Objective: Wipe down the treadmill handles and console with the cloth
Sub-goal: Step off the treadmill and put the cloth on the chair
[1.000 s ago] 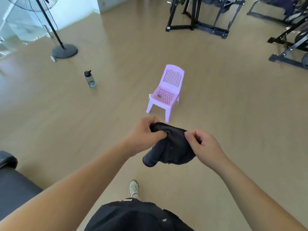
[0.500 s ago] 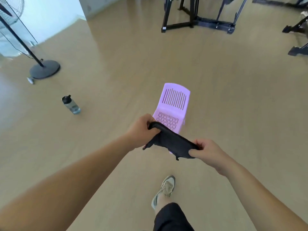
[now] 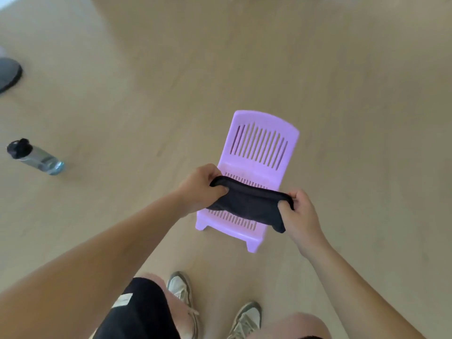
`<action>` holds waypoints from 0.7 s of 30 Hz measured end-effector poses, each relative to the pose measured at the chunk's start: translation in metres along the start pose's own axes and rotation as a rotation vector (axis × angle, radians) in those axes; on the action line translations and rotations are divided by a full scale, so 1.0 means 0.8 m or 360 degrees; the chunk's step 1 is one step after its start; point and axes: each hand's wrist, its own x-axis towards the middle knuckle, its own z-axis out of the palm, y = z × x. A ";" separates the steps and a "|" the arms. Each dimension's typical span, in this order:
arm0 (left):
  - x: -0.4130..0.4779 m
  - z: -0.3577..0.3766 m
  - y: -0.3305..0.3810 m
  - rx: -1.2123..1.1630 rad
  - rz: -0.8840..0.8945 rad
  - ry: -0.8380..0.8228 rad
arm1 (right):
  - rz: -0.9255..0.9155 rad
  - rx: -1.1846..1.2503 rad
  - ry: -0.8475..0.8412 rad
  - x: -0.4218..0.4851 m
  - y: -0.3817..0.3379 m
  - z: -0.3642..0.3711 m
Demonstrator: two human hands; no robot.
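Note:
A dark cloth (image 3: 249, 204) is stretched between both hands, just above the seat of a small purple plastic chair (image 3: 259, 148). My left hand (image 3: 200, 189) grips the cloth's left end. My right hand (image 3: 299, 214) pinches its right end, and a corner hangs down below that hand. No treadmill, handle or console is in view.
A water bottle (image 3: 36, 157) with a black cap lies on the wooden floor at the left. The dark round base of a fan stand (image 3: 8, 73) sits at the far left edge. My two shoes (image 3: 244, 319) are on the floor right before the chair.
I have walked up to the purple chair and my view has tilted down. The cloth went from bunched to stretched out flat between my hands, now over the seat.

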 end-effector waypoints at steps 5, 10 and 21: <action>0.148 0.045 -0.109 -0.0021 0.0051 -0.0173 | 0.0040 0.0018 -0.0022 0.149 0.129 0.068; 0.264 0.102 -0.198 0.0111 0.0145 -0.0103 | -0.0034 -0.0104 0.0120 0.269 0.235 0.116; 0.320 0.122 -0.254 0.0074 0.0429 0.0061 | -0.0449 -0.0269 0.0046 0.284 0.244 0.117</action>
